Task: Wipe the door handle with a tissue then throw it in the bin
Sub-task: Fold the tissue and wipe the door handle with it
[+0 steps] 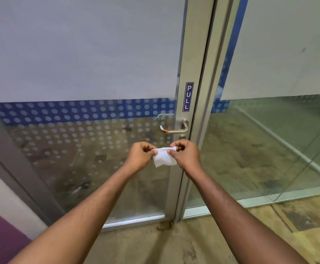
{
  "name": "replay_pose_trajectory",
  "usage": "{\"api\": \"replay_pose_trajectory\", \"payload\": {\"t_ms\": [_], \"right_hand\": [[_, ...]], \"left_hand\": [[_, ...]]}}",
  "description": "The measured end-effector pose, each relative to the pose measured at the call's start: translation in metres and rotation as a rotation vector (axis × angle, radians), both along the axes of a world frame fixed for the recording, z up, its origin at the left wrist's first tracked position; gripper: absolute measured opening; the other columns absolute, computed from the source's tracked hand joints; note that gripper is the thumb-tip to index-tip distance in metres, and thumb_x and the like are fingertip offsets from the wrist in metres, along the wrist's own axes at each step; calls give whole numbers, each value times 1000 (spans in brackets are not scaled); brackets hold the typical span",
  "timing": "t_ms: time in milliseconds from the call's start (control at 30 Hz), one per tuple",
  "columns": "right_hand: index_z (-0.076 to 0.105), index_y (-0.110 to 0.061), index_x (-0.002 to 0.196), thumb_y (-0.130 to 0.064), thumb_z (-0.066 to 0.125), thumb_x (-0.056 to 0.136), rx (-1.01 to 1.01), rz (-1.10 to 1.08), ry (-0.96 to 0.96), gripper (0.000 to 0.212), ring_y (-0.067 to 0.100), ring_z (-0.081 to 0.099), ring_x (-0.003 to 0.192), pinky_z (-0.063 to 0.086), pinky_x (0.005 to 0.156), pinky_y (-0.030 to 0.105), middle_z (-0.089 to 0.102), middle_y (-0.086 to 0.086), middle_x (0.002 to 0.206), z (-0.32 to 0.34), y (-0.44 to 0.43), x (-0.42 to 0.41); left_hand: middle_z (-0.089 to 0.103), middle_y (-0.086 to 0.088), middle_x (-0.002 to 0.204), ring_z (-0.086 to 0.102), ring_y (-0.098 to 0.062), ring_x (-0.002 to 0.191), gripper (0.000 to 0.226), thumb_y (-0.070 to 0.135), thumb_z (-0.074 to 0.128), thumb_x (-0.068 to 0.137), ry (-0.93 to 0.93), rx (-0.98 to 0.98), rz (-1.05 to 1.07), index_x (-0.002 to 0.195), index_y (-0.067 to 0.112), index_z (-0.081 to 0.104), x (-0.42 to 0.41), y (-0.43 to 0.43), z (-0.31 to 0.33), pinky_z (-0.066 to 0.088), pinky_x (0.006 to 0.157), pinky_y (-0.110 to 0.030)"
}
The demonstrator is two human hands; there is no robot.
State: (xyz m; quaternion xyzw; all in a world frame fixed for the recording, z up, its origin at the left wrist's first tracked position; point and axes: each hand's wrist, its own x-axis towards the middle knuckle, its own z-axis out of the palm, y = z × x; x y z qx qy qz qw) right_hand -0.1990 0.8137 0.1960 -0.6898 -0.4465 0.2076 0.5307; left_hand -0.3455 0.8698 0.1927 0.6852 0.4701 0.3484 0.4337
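Observation:
A silver lever door handle [176, 128] with a reddish-brown stain near its left end sits on the metal door frame, under a blue PULL sticker [188, 96]. Just below the handle, a small white tissue [164, 157] hangs between my two hands. My left hand [141, 156] pinches its upper left corner and my right hand [183, 154] pinches its upper right edge. Both hands are a short way below the handle and do not touch it. No bin is in view.
The glass door [90, 149] has frosted film above and a blue dotted band at handle height. A fixed glass panel [269, 140] stands to the right of the frame. A purple and white wall [1, 225] is at the lower left. The floor is patterned brown.

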Motion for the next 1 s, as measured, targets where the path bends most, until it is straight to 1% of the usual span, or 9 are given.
{"api": "replay_pose_trajectory", "payload": {"t_ms": [167, 300, 400, 533, 633, 700, 767, 867, 1000], "right_hand": [[63, -20, 67, -10, 74, 75, -31, -16, 2, 17, 15, 54, 67, 43, 64, 25, 62, 2, 72, -2, 27, -1], [56, -21, 69, -9, 65, 84, -69, 60, 223, 22, 12, 54, 64, 43, 60, 24, 60, -2, 68, -2, 39, 3], [55, -20, 75, -9, 59, 89, -49, 58, 319, 18, 16, 55, 68, 44, 64, 28, 60, 1, 73, -2, 50, 9], [52, -23, 87, -10, 56, 91, -40, -20, 359, 14, 19, 56, 75, 46, 66, 31, 58, 4, 88, -12, 58, 20], [47, -28, 84, -8, 52, 92, -49, 15, 368, 22, 19, 55, 69, 46, 50, 25, 56, 4, 88, -12, 69, 27], [48, -26, 83, -7, 50, 92, -36, 91, 390, 21, 21, 56, 69, 44, 44, 22, 56, 9, 89, -3, 91, 52], [55, -21, 79, -4, 52, 90, -32, 136, 383, 21, 22, 59, 64, 44, 41, 21, 60, 12, 83, 3, 98, 62], [65, -10, 80, -6, 68, 84, -12, 207, 377, 6, 17, 67, 68, 51, 49, 23, 70, 9, 83, 14, 97, 67], [68, -7, 93, 3, 82, 66, -82, 399, 360, 32, 5, 68, 65, 51, 51, 14, 71, 8, 87, 27, 104, 89]], "left_hand": [[57, 0, 66, 46, -7, 58, 12, 6, 62, 90, 3, 32, -10, 79, 11, 64, 6, 34, 3, 37, 55, -19], [55, 3, 71, 47, -6, 64, 8, 8, 56, 94, -91, -3, -16, 87, 7, 59, 17, 51, 0, 38, 56, -12], [57, -2, 75, 50, -14, 69, 9, 14, 54, 96, -161, -76, -18, 89, 9, 57, 27, 60, -4, 43, 66, -29], [48, 4, 61, 43, -9, 53, 20, 7, 62, 90, -256, -126, 51, 81, 19, 50, 40, 58, -16, 35, 48, -24], [43, 0, 60, 41, -16, 55, 30, 8, 63, 90, -280, -147, 98, 76, 22, 41, 49, 60, -15, 34, 52, -27], [53, -6, 66, 50, -21, 62, 25, 6, 65, 88, -400, -237, 142, 77, 19, 47, 70, 73, -1, 39, 57, -30], [64, -12, 76, 62, -24, 67, 19, -3, 68, 83, -480, -383, 69, 80, 13, 57, 70, 78, 9, 50, 61, -31], [67, -19, 86, 66, -28, 74, 19, -15, 67, 77, -419, -438, -58, 85, 3, 65, 61, 80, 17, 57, 72, -38], [69, -17, 91, 66, -25, 74, 25, -15, 67, 77, -340, -357, -26, 95, 2, 68, 69, 99, 30, 58, 66, -30]]}}
